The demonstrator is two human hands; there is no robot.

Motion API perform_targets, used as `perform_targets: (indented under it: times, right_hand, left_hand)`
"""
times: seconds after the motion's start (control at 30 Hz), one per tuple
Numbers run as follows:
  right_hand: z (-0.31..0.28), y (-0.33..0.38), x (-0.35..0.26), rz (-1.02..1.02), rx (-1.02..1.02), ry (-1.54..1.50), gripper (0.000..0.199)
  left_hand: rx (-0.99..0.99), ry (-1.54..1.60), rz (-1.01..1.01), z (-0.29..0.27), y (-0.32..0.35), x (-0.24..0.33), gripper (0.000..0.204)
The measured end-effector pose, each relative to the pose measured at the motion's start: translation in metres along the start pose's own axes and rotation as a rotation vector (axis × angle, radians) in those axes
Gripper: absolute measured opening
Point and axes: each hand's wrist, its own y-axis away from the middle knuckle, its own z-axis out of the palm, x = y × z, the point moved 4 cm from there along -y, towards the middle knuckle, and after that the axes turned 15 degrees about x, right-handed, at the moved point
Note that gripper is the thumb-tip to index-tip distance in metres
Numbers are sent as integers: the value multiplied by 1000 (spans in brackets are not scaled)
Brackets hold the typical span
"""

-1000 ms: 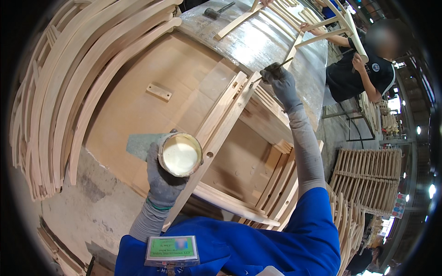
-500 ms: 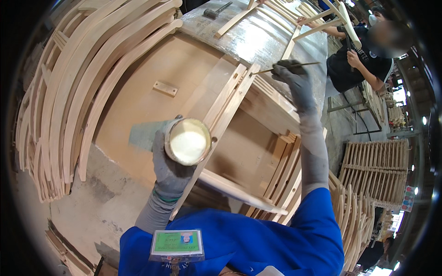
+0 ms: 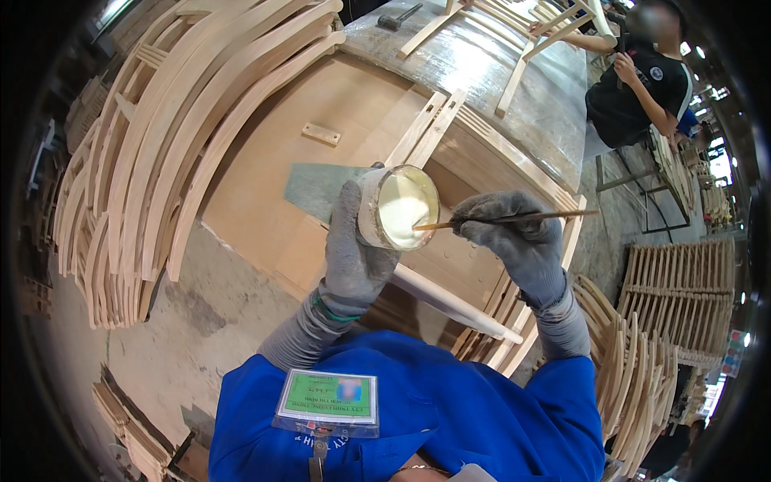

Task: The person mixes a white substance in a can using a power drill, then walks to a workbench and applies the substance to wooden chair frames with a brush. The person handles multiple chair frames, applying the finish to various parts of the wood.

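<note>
My left hand (image 3: 353, 249), in a grey glove, is closed around a round cup of pale, creamy glue (image 3: 404, 201), its mouth tilted toward me. My gloved right hand (image 3: 518, 237) pinches a thin wooden stick (image 3: 562, 214), whose tip dips into the glue. A flat grey-green piece (image 3: 317, 189) sticks out to the left from behind the cup; whether my left hand holds it too is hidden. Just beyond the cup, two slotted wooden rails (image 3: 430, 128) lie side by side, their lower ends covered by the cup and hands.
Curved wooden parts (image 3: 201, 104) are stacked at the left. A small drilled block (image 3: 321, 133) lies on the brown board (image 3: 265, 169). On the shiny table (image 3: 458, 60) rest a mallet (image 3: 399, 16) and a wooden frame (image 3: 514, 76), which a co-worker (image 3: 642, 88) touches.
My right hand has come down from the far rail ends to the cup, bringing the stick's tip into the glue. The cup in my left hand has shifted right and away from me.
</note>
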Motion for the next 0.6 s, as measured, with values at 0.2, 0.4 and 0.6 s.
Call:
perform_targets:
  times: [0.2, 0.4, 0.6]
  right_hand:
    - [-20, 12, 20, 322, 259, -614, 11]
    - [-62, 40, 61, 422, 317, -777, 17]
    - [-110, 67, 94, 475, 584, -840, 24]
  left_hand:
    - [-36, 32, -86, 2, 5, -19, 53]
    - [-90, -85, -248, 9, 9, -59, 55]
    - [-22, -137, -385, 24, 7, -102, 54]
